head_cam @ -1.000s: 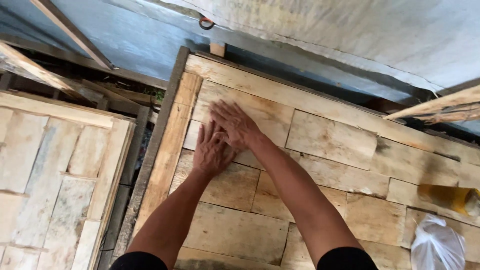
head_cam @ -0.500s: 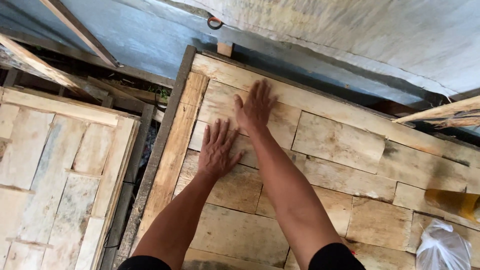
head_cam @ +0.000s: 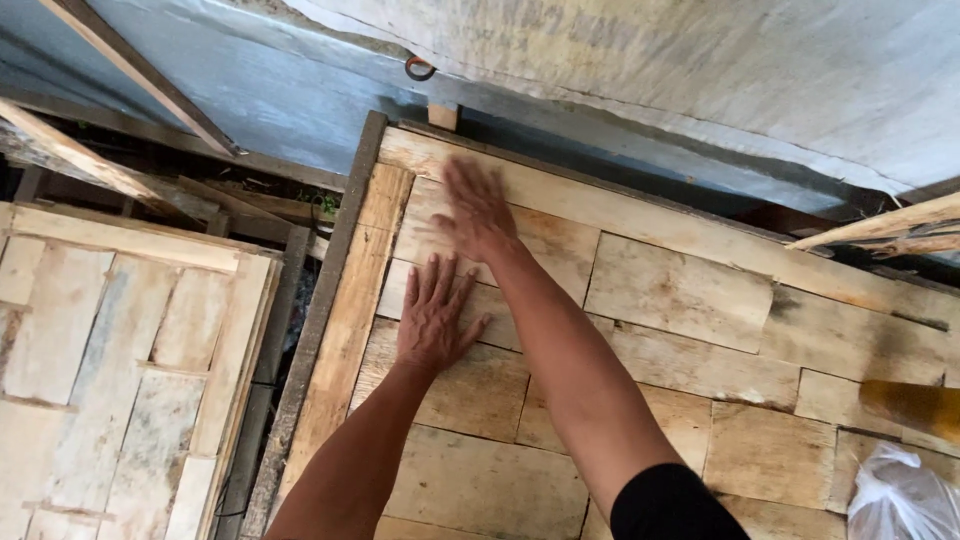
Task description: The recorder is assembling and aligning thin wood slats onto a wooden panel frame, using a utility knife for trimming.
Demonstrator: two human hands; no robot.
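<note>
Up close, both hands lie flat on a panel of rough wooden boards (head_cam: 660, 290) fitted edge to edge inside a dark frame. The left hand (head_cam: 432, 318) is spread wide, palm down, fingers apart, holding nothing, near the panel's left edge. The right hand (head_cam: 478, 212) sits just beyond it toward the panel's far corner, also open and flat; it is blurred, so its fingers are hard to make out. At the panel's right end a yellowish object (head_cam: 915, 405) is smeared and cut off by the picture edge, and a white plastic bag (head_cam: 900, 495) is only partly in view. Left of the panel lies a second board panel (head_cam: 110, 360), partly cropped.
</note>
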